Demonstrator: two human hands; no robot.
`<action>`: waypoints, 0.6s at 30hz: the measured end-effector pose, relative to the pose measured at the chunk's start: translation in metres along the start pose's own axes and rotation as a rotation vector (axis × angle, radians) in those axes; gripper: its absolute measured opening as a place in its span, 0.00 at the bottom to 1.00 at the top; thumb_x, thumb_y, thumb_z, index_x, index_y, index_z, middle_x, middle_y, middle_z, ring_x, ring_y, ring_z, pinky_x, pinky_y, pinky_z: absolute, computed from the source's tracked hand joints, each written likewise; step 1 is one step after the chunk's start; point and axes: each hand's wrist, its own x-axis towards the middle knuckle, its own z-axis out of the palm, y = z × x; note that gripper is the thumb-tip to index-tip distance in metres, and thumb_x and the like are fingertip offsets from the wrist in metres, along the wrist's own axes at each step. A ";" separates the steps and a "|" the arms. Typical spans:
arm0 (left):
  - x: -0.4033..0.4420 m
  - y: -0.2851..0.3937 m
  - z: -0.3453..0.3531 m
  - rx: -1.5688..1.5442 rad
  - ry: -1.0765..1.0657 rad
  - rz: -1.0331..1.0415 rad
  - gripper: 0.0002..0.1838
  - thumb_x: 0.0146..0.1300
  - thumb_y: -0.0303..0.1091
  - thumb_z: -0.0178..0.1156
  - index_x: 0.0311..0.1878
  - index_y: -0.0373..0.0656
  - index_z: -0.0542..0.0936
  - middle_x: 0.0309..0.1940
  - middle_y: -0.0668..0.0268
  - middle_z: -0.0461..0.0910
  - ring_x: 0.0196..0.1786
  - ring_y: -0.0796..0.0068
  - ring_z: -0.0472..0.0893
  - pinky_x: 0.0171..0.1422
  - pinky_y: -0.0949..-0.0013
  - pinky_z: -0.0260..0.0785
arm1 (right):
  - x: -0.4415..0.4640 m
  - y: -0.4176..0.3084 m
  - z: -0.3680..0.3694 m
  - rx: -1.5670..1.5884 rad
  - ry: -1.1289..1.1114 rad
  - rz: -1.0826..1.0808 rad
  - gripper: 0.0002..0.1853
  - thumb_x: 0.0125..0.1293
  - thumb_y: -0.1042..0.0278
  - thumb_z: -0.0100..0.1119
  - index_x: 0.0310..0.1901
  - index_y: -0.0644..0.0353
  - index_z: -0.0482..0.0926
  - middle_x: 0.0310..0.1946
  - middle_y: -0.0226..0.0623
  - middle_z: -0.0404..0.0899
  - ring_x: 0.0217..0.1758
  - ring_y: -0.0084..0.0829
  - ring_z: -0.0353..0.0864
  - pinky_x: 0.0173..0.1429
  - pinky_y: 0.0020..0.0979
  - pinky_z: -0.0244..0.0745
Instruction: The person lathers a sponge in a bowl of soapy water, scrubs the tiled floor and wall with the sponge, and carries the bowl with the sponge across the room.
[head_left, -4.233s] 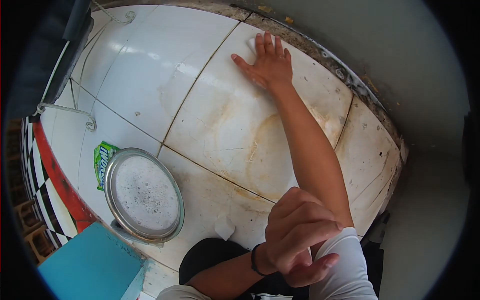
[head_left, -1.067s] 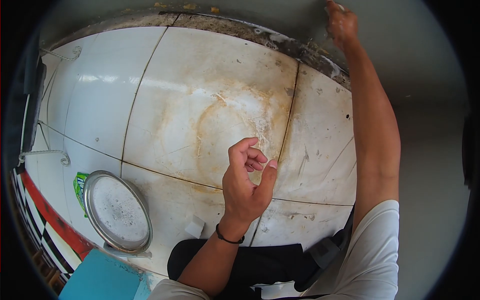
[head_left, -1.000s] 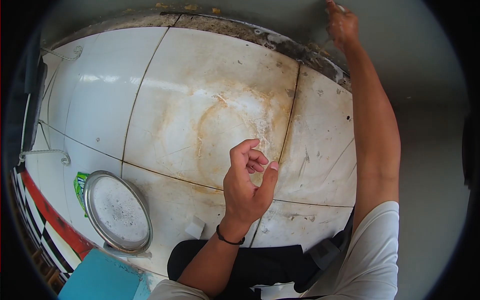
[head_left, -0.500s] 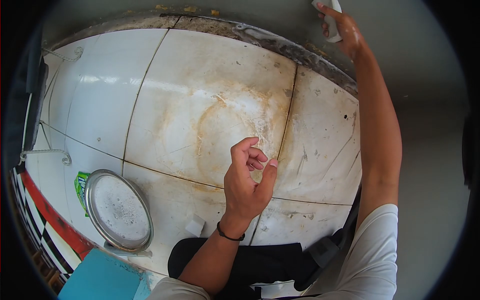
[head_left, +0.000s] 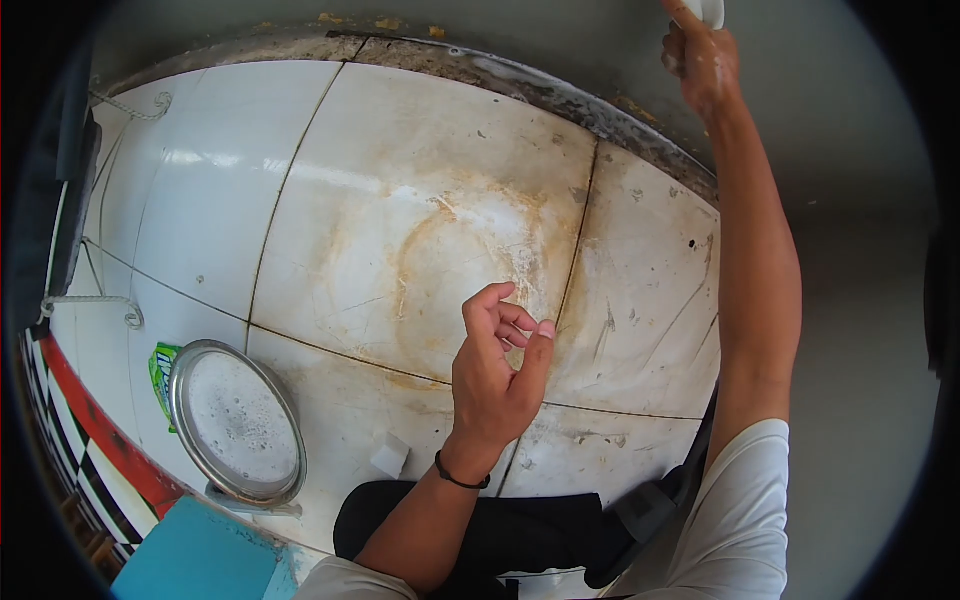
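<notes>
My right hand (head_left: 702,65) is closed on a white sponge (head_left: 712,12) against the grey wall (head_left: 560,35), with whitish suds on the back of the hand. The top edge of the view cuts off part of the sponge and fingers. Over the stained white floor tiles (head_left: 380,180) hangs my left hand (head_left: 495,370), empty, its fingers loosely bent and apart. A small white block (head_left: 390,455) lies on the tiles to the left of that wrist. Farther left stands a round metal basin (head_left: 290,405) of foamy liquid.
A green packet (head_left: 160,378) lies behind the basin. At the lower left is a turquoise block (head_left: 205,555) beside a red strip (head_left: 105,435). White curled rods (head_left: 95,300) jut in from the left. Dirty, wet grime (head_left: 500,75) runs along the wall's foot.
My right hand has moved slightly up and to the right along the wall with the sponge, partly out of view. My left hand is nearly still.
</notes>
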 end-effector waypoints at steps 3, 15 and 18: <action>0.001 -0.001 -0.001 0.003 0.006 0.012 0.23 0.66 0.30 0.60 0.62 0.37 0.65 0.36 0.65 0.78 0.38 0.76 0.75 0.47 0.70 0.67 | -0.002 -0.003 0.026 -0.021 0.196 0.005 0.25 0.62 0.48 0.71 0.43 0.64 0.77 0.22 0.26 0.67 0.22 0.22 0.63 0.26 0.32 0.61; 0.006 0.005 -0.009 -0.032 0.055 0.124 0.22 0.70 0.39 0.59 0.59 0.35 0.67 0.35 0.60 0.78 0.35 0.68 0.78 0.42 0.65 0.72 | -0.020 -0.139 -0.003 -0.096 -0.064 -0.335 0.24 0.65 0.46 0.67 0.43 0.61 0.75 0.27 0.27 0.68 0.22 0.23 0.63 0.26 0.31 0.64; 0.006 0.034 -0.011 -0.066 0.095 0.208 0.19 0.71 0.37 0.56 0.58 0.36 0.68 0.34 0.61 0.78 0.36 0.70 0.78 0.43 0.67 0.70 | -0.035 -0.167 -0.025 -0.048 -0.065 -0.551 0.35 0.65 0.33 0.58 0.53 0.63 0.75 0.39 0.36 0.77 0.38 0.25 0.75 0.47 0.30 0.72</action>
